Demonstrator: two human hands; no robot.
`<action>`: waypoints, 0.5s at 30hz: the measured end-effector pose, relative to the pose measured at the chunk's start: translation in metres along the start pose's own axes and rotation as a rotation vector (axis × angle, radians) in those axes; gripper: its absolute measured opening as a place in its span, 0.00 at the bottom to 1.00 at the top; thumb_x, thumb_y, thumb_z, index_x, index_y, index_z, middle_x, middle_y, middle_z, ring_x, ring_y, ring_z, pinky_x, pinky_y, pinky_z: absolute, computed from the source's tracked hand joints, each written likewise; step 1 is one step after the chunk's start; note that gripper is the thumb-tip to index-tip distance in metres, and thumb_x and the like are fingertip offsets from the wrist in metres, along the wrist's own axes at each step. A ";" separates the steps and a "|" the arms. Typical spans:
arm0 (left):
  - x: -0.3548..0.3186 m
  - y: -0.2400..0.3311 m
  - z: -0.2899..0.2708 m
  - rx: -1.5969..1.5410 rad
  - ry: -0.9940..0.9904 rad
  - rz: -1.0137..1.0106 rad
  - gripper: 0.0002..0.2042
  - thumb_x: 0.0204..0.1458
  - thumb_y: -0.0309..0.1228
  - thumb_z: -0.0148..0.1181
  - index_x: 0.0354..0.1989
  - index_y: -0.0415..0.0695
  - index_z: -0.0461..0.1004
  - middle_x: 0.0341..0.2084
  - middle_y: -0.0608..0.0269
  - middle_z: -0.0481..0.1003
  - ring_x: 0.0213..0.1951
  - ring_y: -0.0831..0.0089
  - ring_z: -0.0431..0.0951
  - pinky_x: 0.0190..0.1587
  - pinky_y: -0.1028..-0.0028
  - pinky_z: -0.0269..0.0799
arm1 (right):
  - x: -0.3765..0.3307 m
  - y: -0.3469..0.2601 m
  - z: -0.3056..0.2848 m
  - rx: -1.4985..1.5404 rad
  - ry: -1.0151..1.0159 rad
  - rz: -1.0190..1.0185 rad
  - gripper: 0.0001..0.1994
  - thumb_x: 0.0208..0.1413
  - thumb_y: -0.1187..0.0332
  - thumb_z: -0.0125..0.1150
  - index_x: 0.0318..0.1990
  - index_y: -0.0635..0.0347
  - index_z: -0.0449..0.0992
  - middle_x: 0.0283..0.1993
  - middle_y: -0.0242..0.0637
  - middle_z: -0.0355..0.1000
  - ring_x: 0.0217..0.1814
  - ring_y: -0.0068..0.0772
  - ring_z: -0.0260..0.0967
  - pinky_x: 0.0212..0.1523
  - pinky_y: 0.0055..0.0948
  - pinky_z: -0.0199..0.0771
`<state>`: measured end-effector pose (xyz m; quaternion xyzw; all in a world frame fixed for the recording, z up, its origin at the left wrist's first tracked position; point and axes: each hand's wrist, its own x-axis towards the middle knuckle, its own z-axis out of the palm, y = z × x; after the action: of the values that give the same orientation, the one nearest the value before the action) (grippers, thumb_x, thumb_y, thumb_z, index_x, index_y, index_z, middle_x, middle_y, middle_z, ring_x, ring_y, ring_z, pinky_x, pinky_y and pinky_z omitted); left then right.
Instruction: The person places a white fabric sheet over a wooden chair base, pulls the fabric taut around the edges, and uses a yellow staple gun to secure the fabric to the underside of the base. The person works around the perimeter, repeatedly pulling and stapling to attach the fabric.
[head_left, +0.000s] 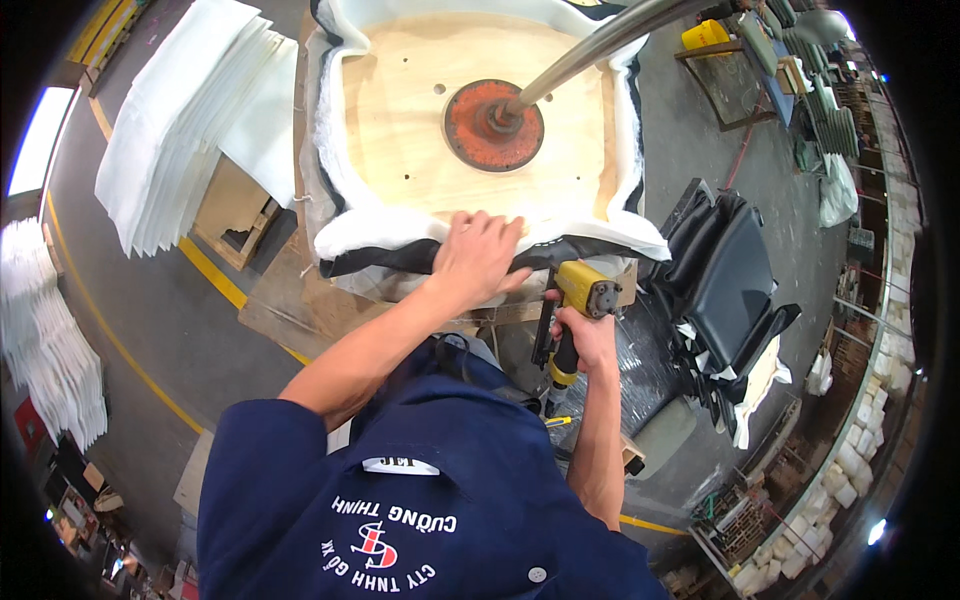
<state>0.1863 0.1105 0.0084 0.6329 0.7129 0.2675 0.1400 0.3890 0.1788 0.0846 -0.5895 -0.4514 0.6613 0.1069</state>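
Grey concrete workshop floor (150,300) with yellow lines all around, and up at the bench sits an upturned square plywood seat base (400,110), a round rust-red metal plate (493,125) at its centre with a steel pole (600,45) rising off it. White padding and black upholstery cover (400,255) are wrapped up over the edges. Left hand (478,255) is pressed flat on the near edge, fingers spread, pinning the black cover down over the wood. Right hand (590,340) is closed round the grip of a yellow pneumatic staple gun (575,305), its nose just beside the left hand at that near edge. By my read the cover is pulled over on all sides, yet no staples can be made out, so the fixing looks barely begun. Off left, stacks of white foam sheets (190,110); off right, a pile of finished black seat cushions (725,290).
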 end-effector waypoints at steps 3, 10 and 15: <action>-0.019 0.008 -0.026 0.213 -0.107 -0.059 0.37 0.39 0.60 0.73 0.45 0.38 0.76 0.40 0.57 0.72 0.50 0.60 0.69 0.60 0.55 0.58 | 0.006 0.005 -0.010 0.021 0.001 0.002 0.42 0.51 0.85 0.56 0.76 0.51 0.56 0.47 0.40 0.79 0.25 0.25 0.71 0.26 0.27 0.75; 0.005 -0.014 0.015 0.095 0.094 0.079 0.23 0.42 0.54 0.71 0.32 0.44 0.81 0.37 0.62 0.71 0.48 0.60 0.68 0.57 0.56 0.60 | 0.005 -0.014 -0.005 0.050 -0.089 0.015 0.43 0.51 0.85 0.56 0.77 0.49 0.55 0.49 0.41 0.78 0.25 0.24 0.71 0.27 0.27 0.75; 0.008 -0.012 0.023 0.068 0.236 0.035 0.15 0.45 0.48 0.71 0.27 0.49 0.82 0.35 0.64 0.71 0.47 0.63 0.68 0.53 0.59 0.60 | 0.006 -0.025 0.006 -0.005 -0.124 0.065 0.44 0.49 0.86 0.54 0.77 0.51 0.53 0.51 0.44 0.77 0.26 0.24 0.71 0.27 0.27 0.74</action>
<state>0.1878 0.1229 -0.0159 0.6138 0.7220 0.3179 0.0289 0.3719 0.1946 0.0979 -0.5621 -0.4394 0.6984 0.0557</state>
